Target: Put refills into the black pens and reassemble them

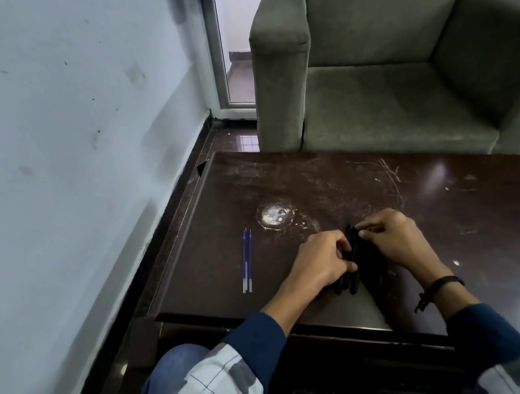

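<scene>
Black pens point(350, 281) lie bunched on the dark wooden table point(453, 203), near its front edge. My left hand point(319, 262) grips them from the left with curled fingers. My right hand point(391, 238) pinches the upper end of a black pen between thumb and fingertips. The middle of the bunch is hidden between the hands. Two blue refills point(247, 260) lie side by side on the table to the left of my left hand, tips pointing away from me.
A grey-green armchair point(399, 60) stands right behind the table's far edge. A pale wall point(60, 141) runs along the left. A round pale stain point(274, 215) marks the tabletop beyond the refills.
</scene>
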Demonstrator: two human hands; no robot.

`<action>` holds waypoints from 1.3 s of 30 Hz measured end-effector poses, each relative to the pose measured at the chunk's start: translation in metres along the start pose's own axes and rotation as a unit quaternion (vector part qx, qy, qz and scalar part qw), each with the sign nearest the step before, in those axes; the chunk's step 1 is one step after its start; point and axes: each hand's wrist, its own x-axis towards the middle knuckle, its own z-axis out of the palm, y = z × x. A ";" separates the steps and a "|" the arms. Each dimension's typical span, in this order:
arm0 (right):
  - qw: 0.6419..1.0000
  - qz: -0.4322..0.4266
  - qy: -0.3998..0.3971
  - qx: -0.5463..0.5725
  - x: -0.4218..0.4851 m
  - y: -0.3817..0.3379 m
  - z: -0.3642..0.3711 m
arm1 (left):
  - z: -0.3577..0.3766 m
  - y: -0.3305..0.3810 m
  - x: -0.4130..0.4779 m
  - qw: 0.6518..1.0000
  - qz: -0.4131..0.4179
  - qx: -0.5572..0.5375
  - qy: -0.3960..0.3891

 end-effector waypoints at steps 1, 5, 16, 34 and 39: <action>1.000 0.003 0.000 -0.004 0.000 -0.001 0.001 | 0.001 0.000 0.000 1.000 0.002 0.000 -0.002; 0.999 -0.013 0.033 -0.015 0.001 -0.001 -0.001 | 0.005 0.001 0.001 1.000 0.014 0.006 -0.004; 0.997 -0.036 -0.035 -0.053 0.006 -0.002 0.001 | 0.008 0.006 0.002 0.999 -0.023 -0.020 -0.034; 0.994 -0.051 -0.055 -0.075 0.007 -0.006 -0.001 | 0.009 0.007 0.000 0.999 -0.020 -0.024 -0.037; 0.998 -0.030 -0.035 -0.043 0.007 -0.005 -0.005 | -0.007 0.000 0.004 0.999 -0.020 -0.036 0.005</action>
